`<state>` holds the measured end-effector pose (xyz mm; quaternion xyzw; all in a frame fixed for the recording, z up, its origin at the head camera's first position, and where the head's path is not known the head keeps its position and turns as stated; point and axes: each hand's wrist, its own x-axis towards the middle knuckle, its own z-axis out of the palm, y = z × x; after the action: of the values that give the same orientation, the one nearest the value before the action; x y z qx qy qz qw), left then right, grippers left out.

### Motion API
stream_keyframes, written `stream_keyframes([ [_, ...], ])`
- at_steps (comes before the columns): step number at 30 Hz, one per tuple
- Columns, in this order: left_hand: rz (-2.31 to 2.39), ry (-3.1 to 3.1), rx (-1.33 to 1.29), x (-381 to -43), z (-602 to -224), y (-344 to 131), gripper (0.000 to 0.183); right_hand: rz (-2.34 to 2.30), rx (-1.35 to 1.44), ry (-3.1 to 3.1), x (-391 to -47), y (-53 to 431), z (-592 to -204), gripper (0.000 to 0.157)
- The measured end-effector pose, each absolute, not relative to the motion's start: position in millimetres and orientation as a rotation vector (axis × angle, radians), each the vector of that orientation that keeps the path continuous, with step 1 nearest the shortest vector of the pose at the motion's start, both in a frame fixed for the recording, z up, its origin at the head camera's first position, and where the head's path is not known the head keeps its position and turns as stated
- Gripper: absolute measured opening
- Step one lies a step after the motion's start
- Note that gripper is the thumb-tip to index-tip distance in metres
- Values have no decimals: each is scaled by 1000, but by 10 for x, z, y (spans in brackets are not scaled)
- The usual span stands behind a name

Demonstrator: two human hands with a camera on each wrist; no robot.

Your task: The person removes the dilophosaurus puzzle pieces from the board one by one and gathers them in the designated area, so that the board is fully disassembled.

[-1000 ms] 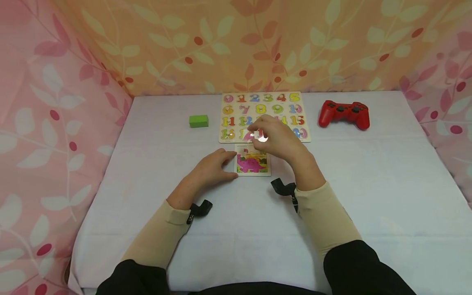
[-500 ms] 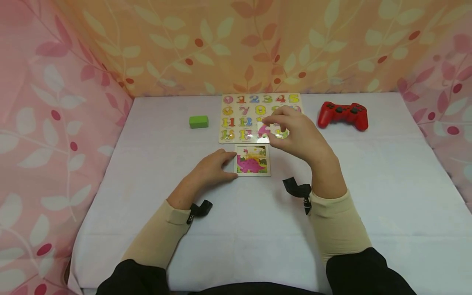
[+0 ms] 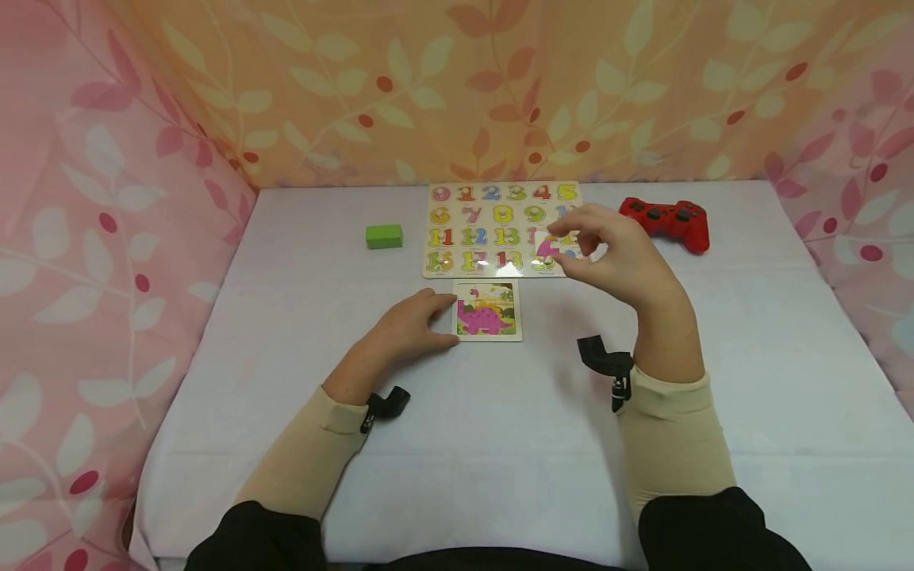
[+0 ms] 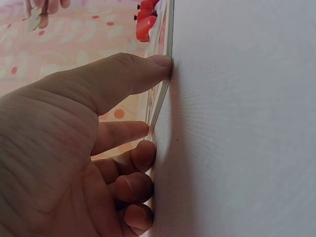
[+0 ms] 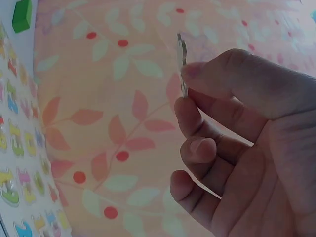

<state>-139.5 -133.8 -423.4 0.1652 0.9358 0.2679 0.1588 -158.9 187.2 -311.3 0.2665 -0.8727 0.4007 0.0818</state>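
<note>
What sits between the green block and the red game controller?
The number board, as the head view shows; the right hand, holding a puzzle piece, covers part of its right side.

The head view looks forward and down from behind the left hand (image 3: pixel 400 327) and right hand (image 3: pixel 623 258). Each wrist view looks past its hand from close by the palm; left and head share the red controller (image 4: pixel 146 22), right and head the green block (image 5: pixel 21 16).

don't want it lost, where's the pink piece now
In the head view, the right hand pinches the pink piece over the right side of the number board.
</note>
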Motion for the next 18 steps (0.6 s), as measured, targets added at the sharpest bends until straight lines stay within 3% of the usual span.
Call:
stream_keyframes([
  [9, 771, 2673, 475, -1384, -4215, -1339, 74, 1343, 613, -2777, -1705, 2106, -3247, 25],
  [18, 761, 2669, 482, -1396, -4209, -1337, 74, 1314, 420, -3041, -1923, 2215, -3573, 32],
])
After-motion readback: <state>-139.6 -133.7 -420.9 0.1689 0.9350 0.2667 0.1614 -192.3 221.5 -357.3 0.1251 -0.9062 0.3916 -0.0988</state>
